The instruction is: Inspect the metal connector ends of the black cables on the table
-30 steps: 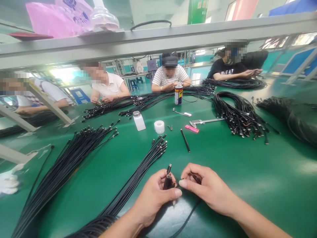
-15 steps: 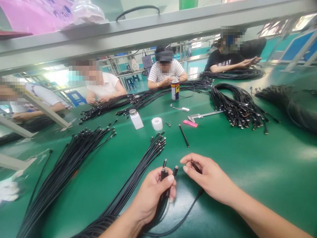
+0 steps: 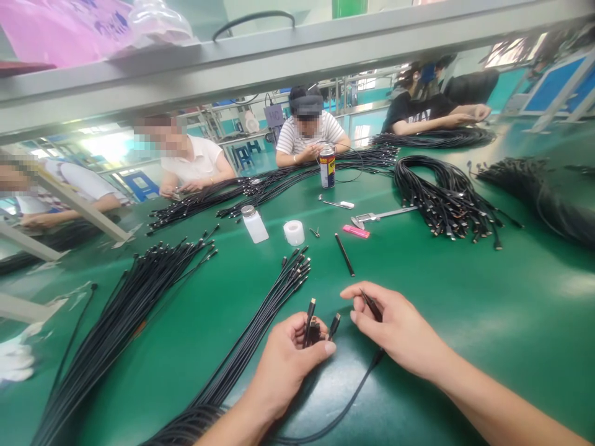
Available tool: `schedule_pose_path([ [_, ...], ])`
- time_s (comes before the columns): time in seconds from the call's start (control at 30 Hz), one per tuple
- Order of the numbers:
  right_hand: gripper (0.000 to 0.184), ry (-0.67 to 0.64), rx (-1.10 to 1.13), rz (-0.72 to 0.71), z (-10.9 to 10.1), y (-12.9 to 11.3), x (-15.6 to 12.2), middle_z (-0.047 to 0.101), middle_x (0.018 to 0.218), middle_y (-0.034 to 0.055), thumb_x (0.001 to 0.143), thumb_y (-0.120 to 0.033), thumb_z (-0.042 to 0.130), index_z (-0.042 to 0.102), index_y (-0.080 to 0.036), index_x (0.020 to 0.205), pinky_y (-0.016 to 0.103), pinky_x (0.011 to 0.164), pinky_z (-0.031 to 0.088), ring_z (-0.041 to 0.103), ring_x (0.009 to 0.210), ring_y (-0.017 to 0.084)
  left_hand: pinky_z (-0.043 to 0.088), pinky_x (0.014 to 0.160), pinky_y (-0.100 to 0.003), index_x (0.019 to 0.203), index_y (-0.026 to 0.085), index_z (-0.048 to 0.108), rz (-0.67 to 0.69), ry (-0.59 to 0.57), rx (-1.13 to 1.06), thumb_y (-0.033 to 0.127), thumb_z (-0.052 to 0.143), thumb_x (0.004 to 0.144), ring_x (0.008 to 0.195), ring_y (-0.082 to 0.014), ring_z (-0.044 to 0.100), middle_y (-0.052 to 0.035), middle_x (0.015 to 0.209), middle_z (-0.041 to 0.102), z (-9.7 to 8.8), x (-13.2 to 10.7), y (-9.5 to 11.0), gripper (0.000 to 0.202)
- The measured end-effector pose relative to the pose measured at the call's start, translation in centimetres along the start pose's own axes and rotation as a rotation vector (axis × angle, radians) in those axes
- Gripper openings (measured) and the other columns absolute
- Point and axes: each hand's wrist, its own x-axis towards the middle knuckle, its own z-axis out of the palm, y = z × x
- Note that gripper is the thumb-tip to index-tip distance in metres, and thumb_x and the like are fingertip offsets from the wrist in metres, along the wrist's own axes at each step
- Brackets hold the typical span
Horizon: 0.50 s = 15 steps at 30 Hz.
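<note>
Black cable plugs [image 3: 312,328] are clenched in the left hand [image 3: 288,365], positioned just right of a black cable bundle [image 3: 258,328] on the green desk [image 3: 469,303]. A single plug [image 3: 370,306] is grasped by the right hand [image 3: 400,328], positioned farther right of that bundle.

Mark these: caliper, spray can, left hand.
caliper [image 3: 393,214]: head view, on the metal beam.
spray can [image 3: 327,168]: head view, on the printed label.
left hand [image 3: 290,365]: head view, on the back of the hand.
</note>
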Motion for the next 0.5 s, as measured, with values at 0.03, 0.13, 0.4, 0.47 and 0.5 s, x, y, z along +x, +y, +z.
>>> schedule_pose_path([
  [0.03,0.022,0.019,0.000,0.001,-0.1,0.1,0.0,0.053,0.078,-0.0015,0.083,-0.024,0.056,0.062,-0.019,0.104,0.026,0.066,0.043,0.051,0.069,0.014,0.042,0.073,-0.023,0.086,0.015,0.065,0.000,0.003,0.013,0.026,0.081,0.073,0.077,-0.0128,0.056,-0.0008,0.082,0.063,-0.1,0.1,0.0,0.023],
  [0.13,0.020,0.042,-0.022,0.009,-0.3,0.0,0.1,0.057,0.082,-0.0002,0.085,-0.026,0.056,0.063,-0.019,0.103,0.026,0.065,0.042,0.052,0.069,0.014,0.044,0.077,-0.024,0.089,0.014,0.066,-0.055,-0.009,-0.038,0.023,0.083,0.070,0.080,-0.0141,0.060,-0.0039,0.085,0.069,-0.6,0.4,0.1,0.028],
  [0.4,0.018,-0.288,-0.311,-0.062,0.5,-0.5,-0.6,0.071,0.087,0.0012,0.088,-0.019,0.052,0.069,-0.022,0.094,0.025,0.070,0.045,0.061,0.076,0.016,0.052,0.069,-0.028,0.092,0.010,0.064,-0.266,-0.105,-0.313,0.014,0.085,0.063,0.074,-0.0175,0.067,-0.0112,0.095,0.069,-2.8,1.4,1.1,0.036],
  [0.47,0.021,-0.362,-0.432,-0.085,0.5,-0.6,-1.0,0.072,0.084,0.0011,0.086,-0.014,0.052,0.071,-0.022,0.088,0.025,0.069,0.044,0.061,0.075,0.017,0.054,0.076,-0.032,0.093,0.010,0.064,-0.294,-0.114,-0.346,0.015,0.085,0.066,0.078,-0.0191,0.068,-0.0115,0.095,0.069,-3.3,1.6,1.1,0.035],
  [0.5,0.022,-0.403,-0.477,-0.094,0.5,-0.7,-1.3,0.073,0.082,0.0009,0.084,-0.013,0.052,0.072,-0.022,0.085,0.024,0.068,0.044,0.062,0.074,0.017,0.055,0.078,-0.034,0.093,0.010,0.064,-0.305,-0.118,-0.356,0.016,0.085,0.067,0.079,-0.0199,0.069,-0.0119,0.095,0.069,-3.4,1.6,1.0,0.034],
])
